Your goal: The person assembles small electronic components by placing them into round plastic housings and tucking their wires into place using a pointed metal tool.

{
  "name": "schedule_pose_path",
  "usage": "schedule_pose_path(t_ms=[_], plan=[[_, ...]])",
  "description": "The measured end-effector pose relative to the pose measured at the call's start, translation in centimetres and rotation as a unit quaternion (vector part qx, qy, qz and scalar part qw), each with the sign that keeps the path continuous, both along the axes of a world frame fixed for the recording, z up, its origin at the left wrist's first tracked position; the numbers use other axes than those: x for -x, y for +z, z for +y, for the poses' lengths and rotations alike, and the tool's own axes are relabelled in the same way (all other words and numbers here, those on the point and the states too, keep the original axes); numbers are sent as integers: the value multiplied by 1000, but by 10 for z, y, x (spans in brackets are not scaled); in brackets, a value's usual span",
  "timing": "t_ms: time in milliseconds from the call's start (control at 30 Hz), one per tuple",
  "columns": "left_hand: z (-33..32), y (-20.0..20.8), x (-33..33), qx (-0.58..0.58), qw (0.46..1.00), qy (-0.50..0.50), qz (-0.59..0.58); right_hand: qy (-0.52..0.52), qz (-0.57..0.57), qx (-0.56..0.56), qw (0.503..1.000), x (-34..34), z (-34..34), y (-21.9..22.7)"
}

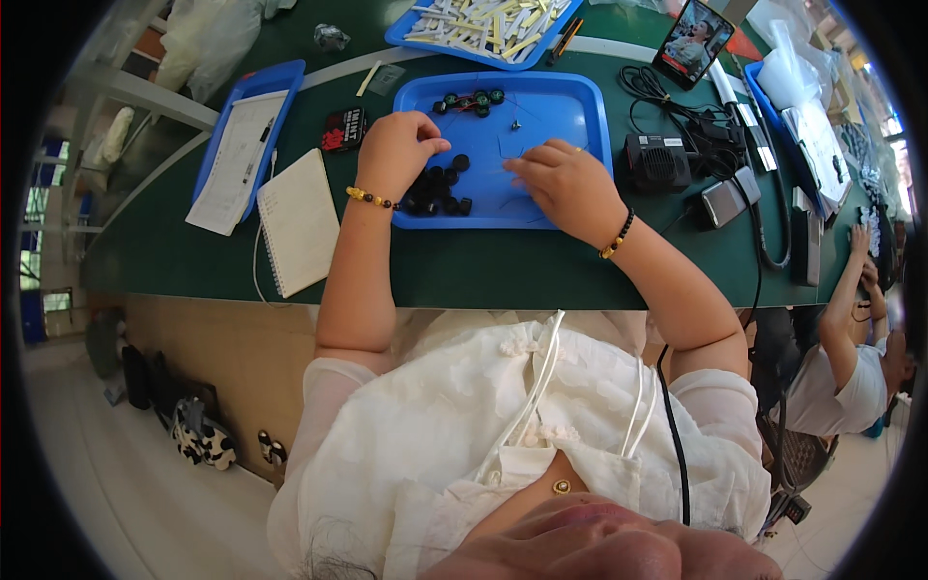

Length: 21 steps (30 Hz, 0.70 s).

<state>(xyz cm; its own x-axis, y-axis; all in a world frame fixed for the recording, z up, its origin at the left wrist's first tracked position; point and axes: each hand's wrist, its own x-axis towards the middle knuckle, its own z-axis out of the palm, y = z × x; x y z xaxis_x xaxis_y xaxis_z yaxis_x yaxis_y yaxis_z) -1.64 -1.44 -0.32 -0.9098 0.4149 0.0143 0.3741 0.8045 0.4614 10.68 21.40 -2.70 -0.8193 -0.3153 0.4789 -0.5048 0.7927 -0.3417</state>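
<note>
A shallow blue tray (565, 111) lies in front of me, with both my hands over it. My left hand (401, 147) is at its left side, fingers curled and thumb against the forefinger; whatever they pinch, if anything, is too small to make out. Just beside it sit several small black round caps (445, 186). My right hand (561, 182) is over the right half, fingertips pinched together near thin wires; what they hold is unclear. Toward the far edge lies a cluster of small dark-green round parts with wires (474, 102). A single tiny wired part (515, 125) lies apart from them.
Beyond is another blue tray (396, 34) full of pale strips. To the left are a notebook (300, 222), a black-and-red box (344, 130) and a tray with papers (237, 145). On the right stand a phone (694, 43), a black device (657, 161) and cables. Another person (846, 358) sits far right.
</note>
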Motion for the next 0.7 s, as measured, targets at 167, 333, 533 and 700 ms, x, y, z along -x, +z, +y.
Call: schedule_pose_path(t_ms=[167,333,533,700], plan=[[1,-2,-6,14,995,-17,101,33,-60,-60,996,-4,-2,-4],[11,48,-45,-318,946,-55,17,52,-46,29,997,-7,2,20],[-15,158,-150,-546,743,-384,41,411,-61,415,809,-75,-12,166],[25,194,-237,-680,656,-327,21,541,14,502,674,-104,-36,202]])
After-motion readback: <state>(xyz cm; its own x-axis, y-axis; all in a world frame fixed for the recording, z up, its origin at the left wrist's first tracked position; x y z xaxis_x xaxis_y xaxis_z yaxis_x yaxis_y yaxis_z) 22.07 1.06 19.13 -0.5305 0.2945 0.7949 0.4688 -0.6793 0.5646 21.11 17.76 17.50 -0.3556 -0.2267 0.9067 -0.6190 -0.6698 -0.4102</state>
